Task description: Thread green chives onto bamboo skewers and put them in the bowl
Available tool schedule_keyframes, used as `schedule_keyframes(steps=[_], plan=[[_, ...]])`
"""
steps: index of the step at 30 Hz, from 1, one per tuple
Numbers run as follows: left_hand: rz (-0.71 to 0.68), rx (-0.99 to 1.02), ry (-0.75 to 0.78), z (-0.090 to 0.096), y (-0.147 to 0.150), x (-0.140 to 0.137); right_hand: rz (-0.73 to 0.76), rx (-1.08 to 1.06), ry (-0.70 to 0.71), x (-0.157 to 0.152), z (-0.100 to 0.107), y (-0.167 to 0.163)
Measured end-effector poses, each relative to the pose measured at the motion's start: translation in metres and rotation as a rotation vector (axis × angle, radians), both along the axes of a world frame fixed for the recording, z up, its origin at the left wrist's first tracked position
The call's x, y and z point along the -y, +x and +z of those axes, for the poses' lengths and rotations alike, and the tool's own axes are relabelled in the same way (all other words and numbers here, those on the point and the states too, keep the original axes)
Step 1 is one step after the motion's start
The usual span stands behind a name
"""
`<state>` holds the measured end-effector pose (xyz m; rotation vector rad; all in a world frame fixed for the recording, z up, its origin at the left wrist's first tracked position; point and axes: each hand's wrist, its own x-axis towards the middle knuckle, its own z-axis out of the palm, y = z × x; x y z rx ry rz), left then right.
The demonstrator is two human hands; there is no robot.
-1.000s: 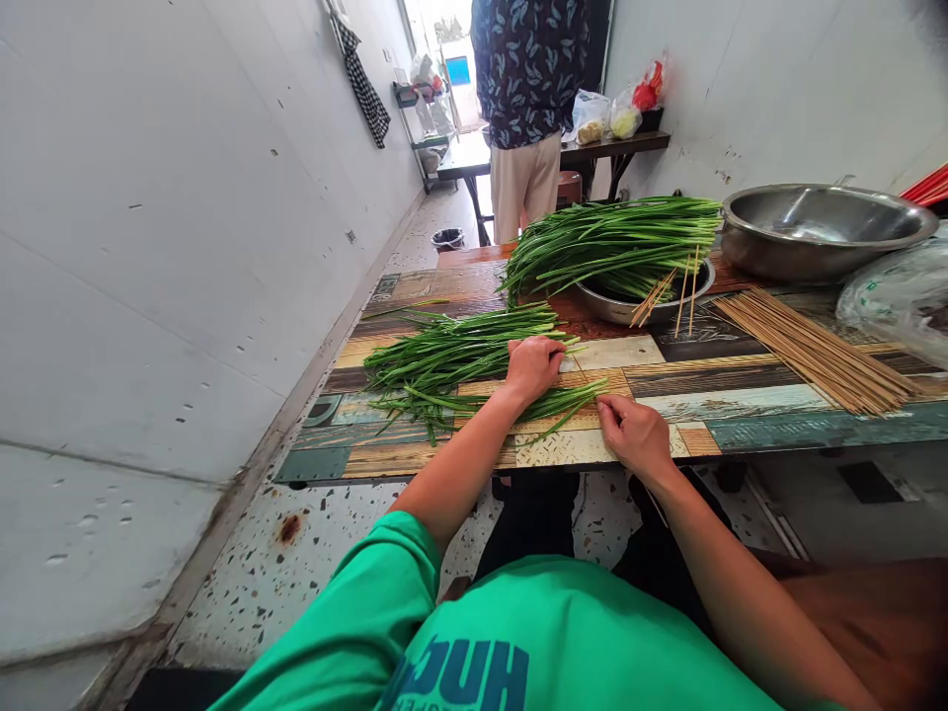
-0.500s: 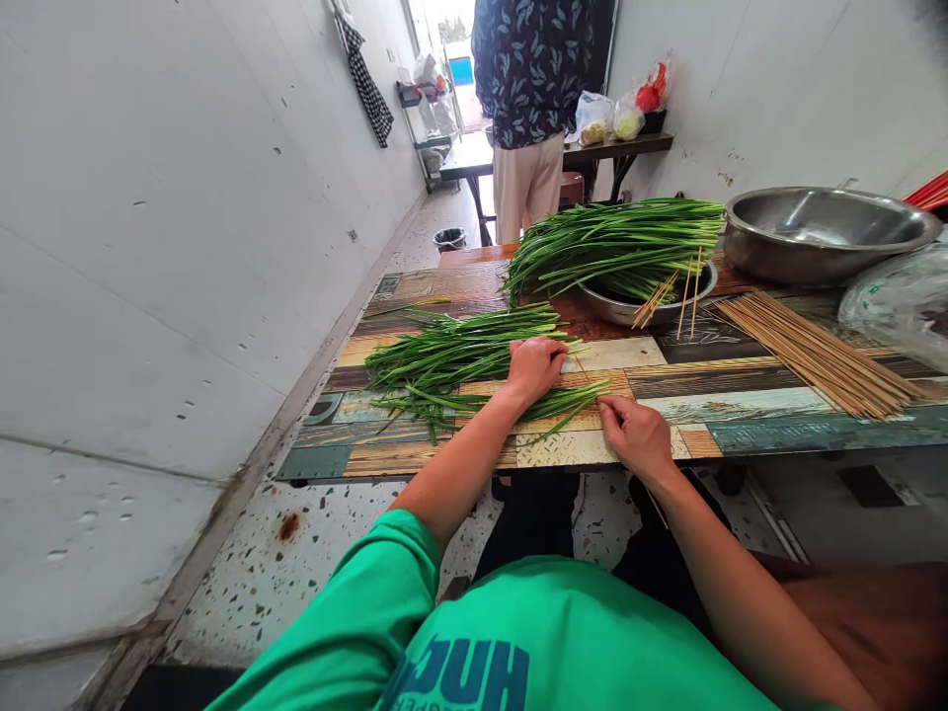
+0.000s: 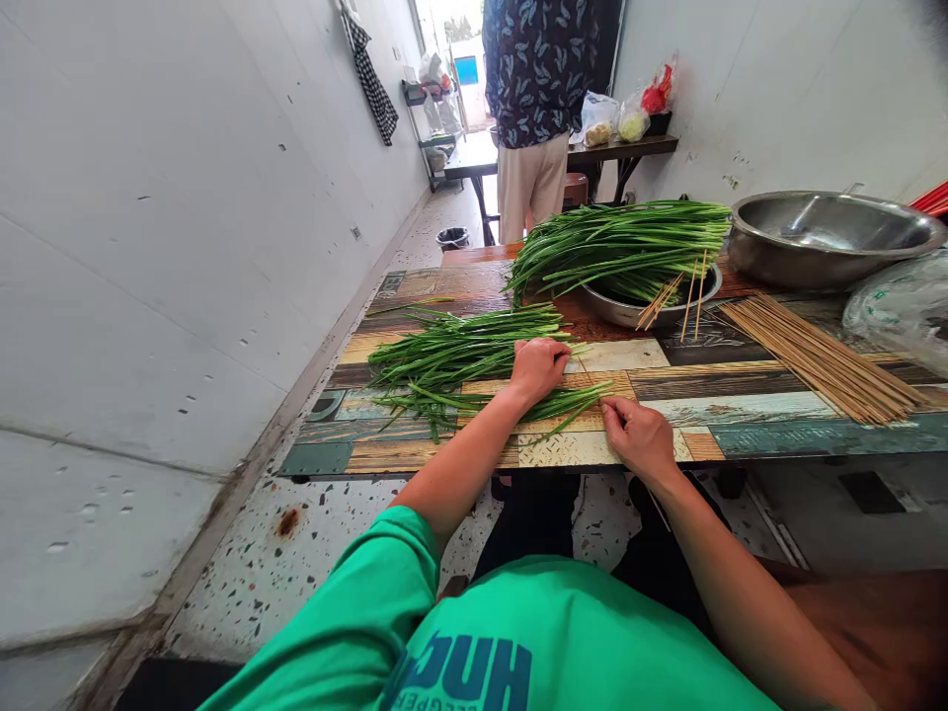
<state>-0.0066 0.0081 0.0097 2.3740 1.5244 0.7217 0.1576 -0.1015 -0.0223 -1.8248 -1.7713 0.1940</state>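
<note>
A loose pile of long green garlic chives lies on the table, stems to the right. My left hand is closed at the stem ends of this pile, its fingertips pinching some pale ends. Nearer me lies a smaller row of chives. My right hand is closed around a thin bamboo skewer, whose pointed end slants up past the small row's stem ends toward my left hand. Whether the skewer passes through any stem is too small to tell.
A big heap of chives rests over a metal bowl with several skewers leaning on its rim. Bundled bamboo skewers, a large steel basin and a plastic bag are at right. A person stands behind the table.
Both hands hold nearly the same position over the chives. The whole view has shifted slightly, with the table appearing a little further right.
</note>
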Motion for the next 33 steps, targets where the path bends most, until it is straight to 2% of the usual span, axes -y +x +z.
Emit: schedule_keyframes(steps=[18, 29, 33], plan=[[-0.048, -0.058, -0.085, 0.0008, 0.0001, 0.0005, 0.006, -0.025, 0.018, 0.0004, -0.0012, 0.0007], [-0.046, 0.007, -0.025, -0.0011, -0.0005, 0.0017, -0.012, 0.015, 0.005, -0.0007, 0.0015, -0.0007], [-0.089, 0.008, -0.01, -0.0022, -0.0018, 0.0039, -0.013, 0.007, 0.018, -0.0004, 0.001, -0.0008]])
